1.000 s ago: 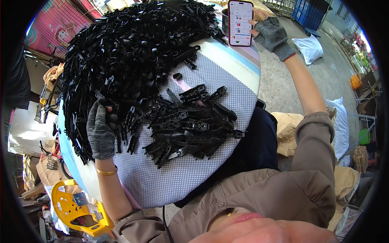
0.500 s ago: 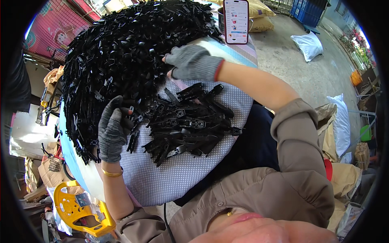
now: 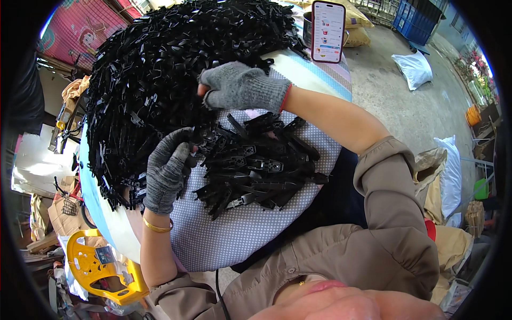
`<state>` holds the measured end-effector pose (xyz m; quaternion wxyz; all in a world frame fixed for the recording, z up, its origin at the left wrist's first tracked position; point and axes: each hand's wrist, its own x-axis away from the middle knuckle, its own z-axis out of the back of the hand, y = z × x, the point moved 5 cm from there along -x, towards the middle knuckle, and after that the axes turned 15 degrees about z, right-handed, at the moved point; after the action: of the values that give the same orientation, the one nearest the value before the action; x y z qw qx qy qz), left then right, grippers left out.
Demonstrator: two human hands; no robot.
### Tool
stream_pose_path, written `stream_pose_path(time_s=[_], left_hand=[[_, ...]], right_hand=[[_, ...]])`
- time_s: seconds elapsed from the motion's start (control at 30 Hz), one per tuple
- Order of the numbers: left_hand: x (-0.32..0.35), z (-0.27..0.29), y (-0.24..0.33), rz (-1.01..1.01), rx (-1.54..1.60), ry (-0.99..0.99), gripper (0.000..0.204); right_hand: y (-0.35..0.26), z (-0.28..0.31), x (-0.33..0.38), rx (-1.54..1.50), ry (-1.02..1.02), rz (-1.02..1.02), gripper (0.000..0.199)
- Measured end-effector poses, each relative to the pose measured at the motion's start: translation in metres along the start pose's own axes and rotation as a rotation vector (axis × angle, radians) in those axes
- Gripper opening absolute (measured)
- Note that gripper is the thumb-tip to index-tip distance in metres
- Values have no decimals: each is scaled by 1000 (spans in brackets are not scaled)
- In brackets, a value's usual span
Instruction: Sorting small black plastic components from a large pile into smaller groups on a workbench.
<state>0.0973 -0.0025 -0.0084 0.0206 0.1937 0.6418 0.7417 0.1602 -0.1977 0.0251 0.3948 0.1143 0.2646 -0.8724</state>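
Note:
A huge mound of black plastic clips (image 3: 144,74) covers the far and left parts of the cloth-covered table (image 3: 213,240). Nearer me lies a smaller heap of the same long, narrow clips (image 3: 261,168), some with metal pieces showing. My left hand (image 3: 166,173), in a grey fingerless glove, is closed at the heap's left edge, pinching a black clip between thumb and fingers. Over the mound's near edge, my right hand (image 3: 240,85), gloved alike, has its fingers curled in; what they hold is hidden against the black clips.
A phone (image 3: 327,32) stands upright at the table's far right, by a dark cup. A yellow plastic chair (image 3: 106,266) is at lower left. White sacks (image 3: 413,70) lie on the concrete floor at right, with a blue bin (image 3: 418,21) farther back.
My right hand has moved left onto the mound's edge, its fingers more curled. My left hand has moved right, closer to the small heap. The whole view has shifted slightly.

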Motion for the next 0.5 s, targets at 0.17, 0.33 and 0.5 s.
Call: stream_pose_path(time_s=[0.17, 0.33, 0.5], left_hand=[[-1, -15, 2, -35, 300, -181, 29], [-11, -12, -2, -178, 244, -156, 28], [-9, -20, 0, -50, 534, -238, 29]], right_hand=[[-24, -21, -6, -722, 54, -17, 27], [-31, -28, -5, -679, 215, 210, 22], [-24, -36, 5, -128, 316, 492, 19]])
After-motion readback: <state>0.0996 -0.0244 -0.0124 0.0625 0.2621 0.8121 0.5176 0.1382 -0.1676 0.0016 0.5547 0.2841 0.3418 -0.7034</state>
